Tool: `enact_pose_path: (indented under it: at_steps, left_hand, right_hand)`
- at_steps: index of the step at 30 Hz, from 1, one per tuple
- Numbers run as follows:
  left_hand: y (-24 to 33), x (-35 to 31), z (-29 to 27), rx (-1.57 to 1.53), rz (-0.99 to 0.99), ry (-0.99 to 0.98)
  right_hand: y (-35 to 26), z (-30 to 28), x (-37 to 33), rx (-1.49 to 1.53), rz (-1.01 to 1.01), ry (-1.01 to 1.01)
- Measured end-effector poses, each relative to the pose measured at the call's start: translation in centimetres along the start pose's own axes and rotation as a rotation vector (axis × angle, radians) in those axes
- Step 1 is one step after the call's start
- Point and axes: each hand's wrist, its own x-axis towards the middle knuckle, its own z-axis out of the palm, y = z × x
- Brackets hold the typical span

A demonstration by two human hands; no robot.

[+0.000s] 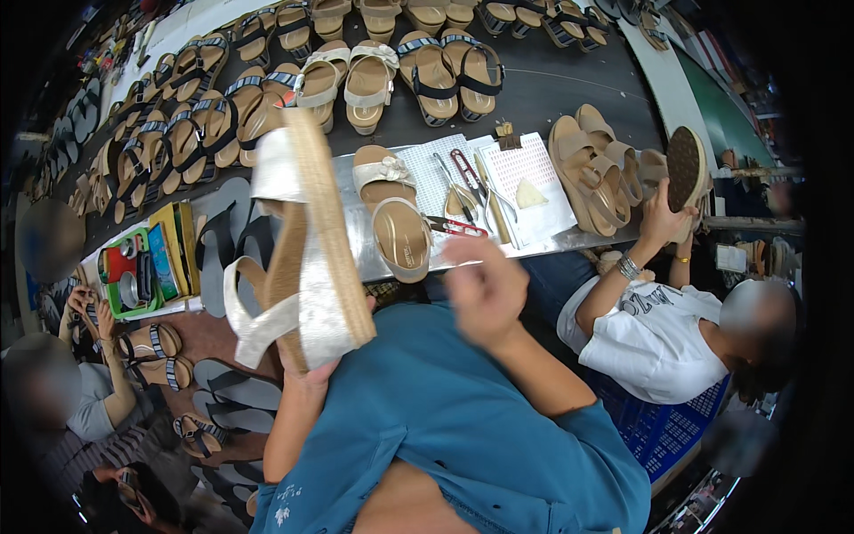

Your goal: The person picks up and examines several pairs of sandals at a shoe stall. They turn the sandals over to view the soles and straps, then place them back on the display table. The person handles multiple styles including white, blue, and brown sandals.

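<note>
My left hand [310,372] has its fingers clamped on the silver sandal [329,303], raised by the table [358,227]; gripped only low, it could tip. My right hand [485,292] is blurred, fingers I cannot tell; careless, it could knock the red-handled tool [458,228].

The held sandal [294,254] has glossy straps [263,331] and a rough sole edge [326,196]; paper sheets [543,215] look matt.
</note>
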Motion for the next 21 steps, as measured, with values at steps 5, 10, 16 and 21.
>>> enact_pose_path:
  at_steps: [5,10,16,21]
  left_hand:
    - [1.1,1.0,0.1,-0.274,-0.001,0.017]
    - [0.8,1.0,1.3,-0.423,-0.032,0.208]
    - [-0.1,0.4,0.2,-0.309,-0.05,0.215]
    - [-0.6,0.4,0.7,-0.241,-0.035,0.099]
  right_hand:
    - [12.0,-1.1,-4.3,-0.511,0.196,0.04]
    - [15.2,2.1,-5.7,-0.694,0.119,-0.02]
    - [15.8,2.7,-5.7,-0.746,0.115,0.013]
    - [16.0,2.9,-5.5,-0.73,0.184,0.022]
